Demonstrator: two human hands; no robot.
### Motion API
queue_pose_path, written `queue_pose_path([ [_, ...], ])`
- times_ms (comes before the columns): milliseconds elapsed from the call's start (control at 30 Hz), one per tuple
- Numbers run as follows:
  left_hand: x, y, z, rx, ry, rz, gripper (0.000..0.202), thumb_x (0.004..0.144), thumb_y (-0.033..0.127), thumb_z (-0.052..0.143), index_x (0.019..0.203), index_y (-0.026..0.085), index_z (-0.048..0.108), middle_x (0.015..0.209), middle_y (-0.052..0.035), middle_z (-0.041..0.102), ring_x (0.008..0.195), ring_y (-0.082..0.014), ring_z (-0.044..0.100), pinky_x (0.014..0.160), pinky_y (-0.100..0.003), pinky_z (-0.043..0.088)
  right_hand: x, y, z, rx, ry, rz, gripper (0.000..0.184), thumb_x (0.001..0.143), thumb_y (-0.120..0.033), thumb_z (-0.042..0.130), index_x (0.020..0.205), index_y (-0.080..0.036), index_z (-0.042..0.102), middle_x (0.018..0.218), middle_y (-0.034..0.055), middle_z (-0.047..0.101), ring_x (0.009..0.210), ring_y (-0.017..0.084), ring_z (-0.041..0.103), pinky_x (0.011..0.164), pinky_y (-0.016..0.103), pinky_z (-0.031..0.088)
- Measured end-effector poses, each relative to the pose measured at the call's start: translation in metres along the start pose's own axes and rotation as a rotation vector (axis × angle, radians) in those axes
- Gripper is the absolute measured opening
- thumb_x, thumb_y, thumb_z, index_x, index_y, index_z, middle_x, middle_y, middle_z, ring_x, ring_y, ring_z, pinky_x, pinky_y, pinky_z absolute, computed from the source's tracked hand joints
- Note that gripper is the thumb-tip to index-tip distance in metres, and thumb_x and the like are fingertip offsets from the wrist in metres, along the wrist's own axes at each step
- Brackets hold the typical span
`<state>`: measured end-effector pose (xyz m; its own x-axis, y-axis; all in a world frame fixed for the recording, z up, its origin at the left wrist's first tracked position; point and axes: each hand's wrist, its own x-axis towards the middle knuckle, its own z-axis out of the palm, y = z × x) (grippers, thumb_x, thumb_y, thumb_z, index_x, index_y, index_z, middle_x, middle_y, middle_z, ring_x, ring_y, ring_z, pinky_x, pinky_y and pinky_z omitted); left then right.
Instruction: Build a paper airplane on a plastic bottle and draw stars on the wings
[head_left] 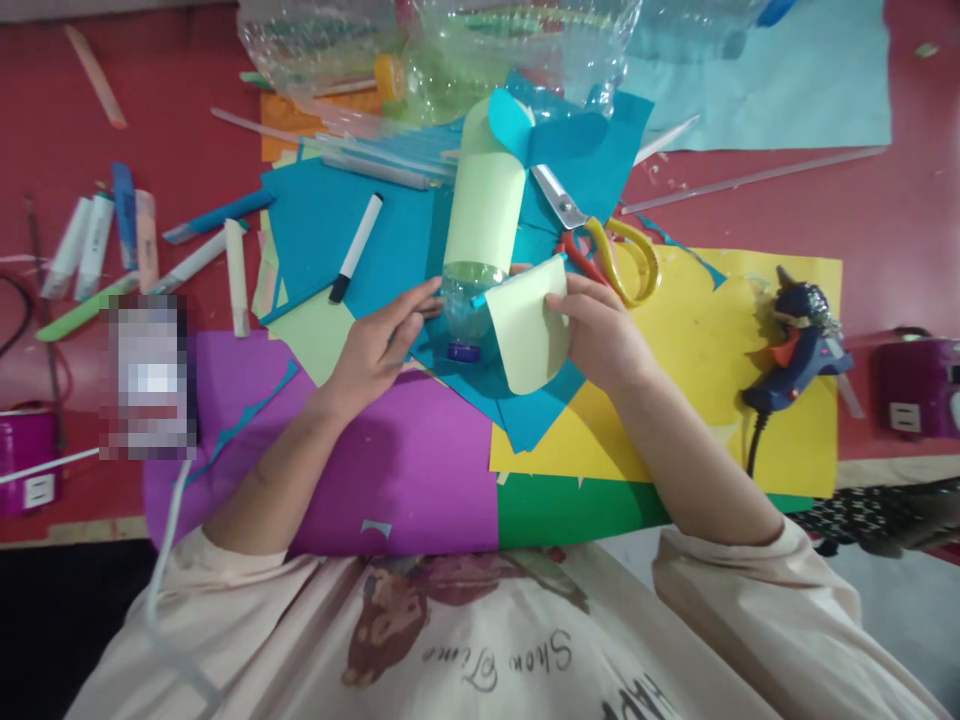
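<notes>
A clear plastic bottle (pixel 465 300) with a purple cap lies on the table, its body wrapped in pale green paper (pixel 484 205) with blue paper flaps at the far end. My left hand (pixel 379 345) rests against the bottle's neck, fingers stretched toward it. My right hand (pixel 600 330) pinches a curved piece of pale green paper (pixel 525 335) beside the bottle's neck. Blue paper sheets (pixel 330 225) lie under the bottle.
Yellow-and-red scissors (pixel 607 245) lie just beyond my right hand. A blue glue gun (pixel 799 345) sits on yellow paper (pixel 705 400). A black-tipped marker (pixel 356 245), several markers (pixel 97 245) at left, purple paper (pixel 405 470), green paper (pixel 570 510), crumpled clear plastic (pixel 450 50).
</notes>
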<state>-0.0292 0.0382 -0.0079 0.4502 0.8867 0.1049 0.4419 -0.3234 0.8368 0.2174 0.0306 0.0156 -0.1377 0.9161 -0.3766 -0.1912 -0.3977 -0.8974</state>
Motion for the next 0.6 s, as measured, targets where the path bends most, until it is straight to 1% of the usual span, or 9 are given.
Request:
queue_pose_path([
  [67,0.001,0.0022,-0.0016,0.057,0.007,0.004,0.049,0.099,0.053,0.032,0.127,0.02,0.055,0.119,-0.0086,0.066,0.11,-0.0224,0.064,0.089,-0.033,0.055,-0.0028,-0.002,0.0002,-0.019,-0.047,0.001,0.029,0.069,-0.036,0.062,0.093,-0.022,0.068,0.1,0.0021,0.071,0.102,0.025,0.066,0.072,0.032,0.056],
  [133,0.0018,0.0044,-0.0032,0.163,0.029,0.059,0.047,0.1,0.051,0.031,0.108,0.019,0.063,0.119,-0.01,0.064,0.108,-0.022,0.063,0.091,-0.034,0.053,-0.0056,-0.0034,-0.0003,-0.053,-0.078,-0.013,0.026,0.069,-0.034,0.062,0.091,-0.022,0.068,0.107,0.0019,0.069,0.102,0.025,0.065,0.071,0.031,0.055],
  [200,0.002,0.0049,-0.0037,0.27,0.052,0.11,0.047,0.1,0.051,0.029,0.094,0.018,0.063,0.123,-0.0121,0.06,0.111,-0.0228,0.061,0.093,-0.036,0.052,-0.0074,-0.0039,-0.0015,-0.096,-0.094,-0.037,0.022,0.07,-0.035,0.062,0.087,-0.022,0.068,0.116,0.0017,0.066,0.102,0.025,0.065,0.07,0.031,0.055],
  [267,0.0016,0.0036,-0.003,0.325,0.081,0.123,0.042,0.099,0.052,0.032,0.1,0.019,0.059,0.13,-0.0137,0.054,0.115,-0.0238,0.058,0.091,-0.036,0.053,-0.0078,-0.0034,-0.0025,-0.129,-0.109,-0.057,0.023,0.071,-0.037,0.061,0.087,-0.022,0.068,0.122,0.0016,0.063,0.104,0.025,0.064,0.071,0.031,0.055],
  [333,0.0012,0.0016,-0.0022,0.336,0.103,0.134,0.04,0.099,0.052,0.034,0.119,0.021,0.051,0.139,-0.0143,0.046,0.121,-0.025,0.054,0.09,-0.036,0.053,-0.0072,-0.0025,-0.0032,-0.138,-0.134,-0.046,0.028,0.071,-0.038,0.061,0.093,-0.022,0.068,0.12,0.0024,0.064,0.104,0.025,0.063,0.07,0.031,0.055],
  [400,0.0009,0.0002,-0.0021,0.347,0.08,0.184,0.047,0.098,0.055,0.033,0.135,0.026,0.039,0.147,-0.0133,0.036,0.13,-0.0279,0.046,0.093,-0.039,0.052,-0.0066,-0.0018,-0.0036,-0.126,-0.174,-0.008,0.034,0.07,-0.037,0.062,0.099,-0.021,0.068,0.113,0.0035,0.067,0.1,0.025,0.065,0.067,0.03,0.055],
  [467,0.0007,-0.0001,-0.0027,0.371,0.023,0.243,0.051,0.097,0.058,0.03,0.142,0.032,0.031,0.151,-0.0105,0.031,0.135,-0.031,0.04,0.098,-0.042,0.049,-0.0065,-0.0016,-0.0045,-0.111,-0.221,0.029,0.036,0.07,-0.036,0.062,0.102,-0.02,0.068,0.105,0.0042,0.07,0.091,0.023,0.067,0.061,0.028,0.054],
  [500,0.0005,0.0,-0.0031,0.38,-0.001,0.263,0.052,0.097,0.059,0.03,0.143,0.035,0.03,0.152,-0.0095,0.029,0.135,-0.0316,0.04,0.098,-0.043,0.049,-0.0066,-0.0016,-0.0051,-0.106,-0.243,0.041,0.036,0.071,-0.036,0.062,0.103,-0.02,0.069,0.102,0.0043,0.071,0.085,0.022,0.068,0.058,0.027,0.053],
  [600,-0.0009,0.0012,-0.0035,0.371,-0.044,0.27,0.053,0.096,0.06,0.031,0.144,0.038,0.028,0.152,-0.0091,0.028,0.125,-0.0288,0.052,0.093,-0.04,0.052,-0.0067,-0.0023,-0.0079,-0.103,-0.277,0.045,0.033,0.073,-0.034,0.063,0.102,-0.02,0.07,0.098,0.0041,0.072,0.071,0.018,0.067,0.054,0.026,0.052],
])
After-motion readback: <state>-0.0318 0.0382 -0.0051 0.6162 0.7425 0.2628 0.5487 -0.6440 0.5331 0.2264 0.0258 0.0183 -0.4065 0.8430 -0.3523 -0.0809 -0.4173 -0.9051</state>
